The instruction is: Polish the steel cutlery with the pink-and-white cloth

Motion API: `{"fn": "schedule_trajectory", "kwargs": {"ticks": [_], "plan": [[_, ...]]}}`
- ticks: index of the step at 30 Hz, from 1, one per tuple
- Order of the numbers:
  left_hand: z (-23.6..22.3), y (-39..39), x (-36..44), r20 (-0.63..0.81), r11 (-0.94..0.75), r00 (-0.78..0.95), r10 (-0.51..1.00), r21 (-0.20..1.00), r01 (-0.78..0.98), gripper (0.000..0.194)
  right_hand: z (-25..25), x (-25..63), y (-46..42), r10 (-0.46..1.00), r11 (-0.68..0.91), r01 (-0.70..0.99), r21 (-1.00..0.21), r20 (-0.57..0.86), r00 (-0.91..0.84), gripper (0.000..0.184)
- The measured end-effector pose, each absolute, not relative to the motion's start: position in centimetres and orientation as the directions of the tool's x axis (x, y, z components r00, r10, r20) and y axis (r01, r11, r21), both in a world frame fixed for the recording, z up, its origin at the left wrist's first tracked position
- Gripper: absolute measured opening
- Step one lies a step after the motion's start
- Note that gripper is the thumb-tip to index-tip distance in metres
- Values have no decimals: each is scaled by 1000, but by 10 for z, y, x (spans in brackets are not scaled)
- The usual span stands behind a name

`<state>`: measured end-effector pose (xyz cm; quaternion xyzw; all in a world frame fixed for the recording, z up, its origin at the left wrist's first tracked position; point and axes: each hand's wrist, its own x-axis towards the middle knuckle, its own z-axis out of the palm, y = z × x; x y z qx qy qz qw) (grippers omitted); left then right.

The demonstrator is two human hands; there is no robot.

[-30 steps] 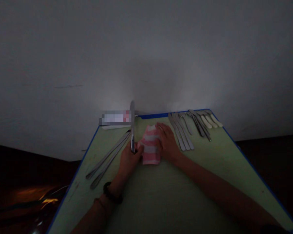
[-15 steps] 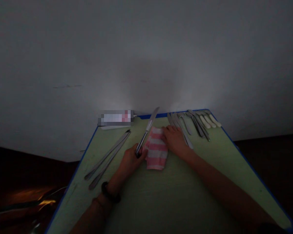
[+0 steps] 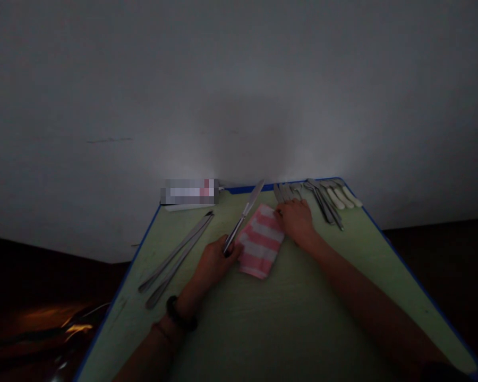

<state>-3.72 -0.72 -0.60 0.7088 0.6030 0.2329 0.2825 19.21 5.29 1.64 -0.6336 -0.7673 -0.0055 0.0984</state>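
Observation:
My left hand [image 3: 215,261] is closed around the handle of a silver table knife [image 3: 245,212], its blade pointing up and away from me. A pink-and-white striped cloth [image 3: 262,241] lies between my hands, with my left thumb against its left edge. At the cloth's upper right corner, my right hand [image 3: 297,218] is closed, fingers curled on that corner. Several more table knives [image 3: 281,192] lie just beyond my right hand, partly covered by it.
Two long silver utensils [image 3: 179,260] lie slanted on the left of the green table [image 3: 223,329]. On the right are dark-handled cutlery [image 3: 326,207] and several white-handled pieces [image 3: 342,196]. A blurred-out box [image 3: 189,193] stands at the back left, near the wall [image 3: 239,106].
My right hand has shifted a little to the right, and the cloth's top has swung right with it. The knife in my left hand tilts slightly further right.

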Motion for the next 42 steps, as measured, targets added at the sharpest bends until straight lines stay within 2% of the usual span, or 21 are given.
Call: {"fn": "schedule_trajectory", "kwargs": {"ticks": [8,15,21,23,27,29,32,35,38,42], "plan": [[-4,-6,-37,-19,-133,187,982,636,760,30,17,196,56,964,172,975,-142,229,-136,29],[-3,-8,-36,-10,-149,199,980,625,766,25,16,202,60,974,121,981,-150,210,-88,30],[1,-7,-37,165,-273,220,962,654,705,25,15,199,60,947,236,937,-257,276,-163,33],[0,-7,-37,167,-273,218,962,662,698,28,17,198,59,927,330,893,-306,286,-244,28],[-1,-6,-37,138,-250,213,967,662,707,29,21,194,55,869,495,782,-380,192,-456,22],[-2,-5,-36,115,-236,215,970,663,710,28,21,193,54,881,474,816,-331,179,-439,26],[-3,-5,-37,78,-212,215,973,665,716,24,16,192,53,927,346,914,-213,231,-297,35],[-3,-4,-37,80,-206,206,975,666,717,23,9,192,52,930,303,942,-146,260,-259,34],[-4,-4,-38,94,-207,196,976,667,715,22,2,190,52,923,320,939,-128,266,-278,27],[-4,-4,-38,91,-202,190,977,674,710,21,2,188,55,922,350,917,-189,244,-301,22]]}}
